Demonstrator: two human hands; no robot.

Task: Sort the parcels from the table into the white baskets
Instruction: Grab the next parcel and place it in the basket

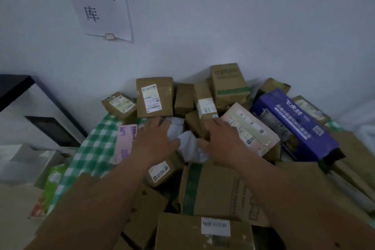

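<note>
Right now both hands reach into the middle of the parcel heap toward a soft white poly-bag parcel (189, 144) wedged among cardboard boxes. The left hand (156, 138) lies with fingers spread and relaxed over the bag's left side; the right hand (220, 140) lies likewise over its right side, fingers straight, neither gripping anything yet. Just left of the bag lies a flat pink box (124, 144) on the green checked cloth (91, 148) that covers the desk. Just right, a pale pink labelled box (249, 128) leans against a long blue carton (294, 124). Beyond the bag, a brown box with a shipping label (154, 97) stands upright near the wall. No white basket can be made out with certainty.

Likely risk: the bag is tucked under neighbouring boxes, so pulling it free may topple the narrow upright brown box (205, 107) touching the right fingertips, or slide near boxes off the desk edge. The slack plastic could also slip from loose hands.
</note>
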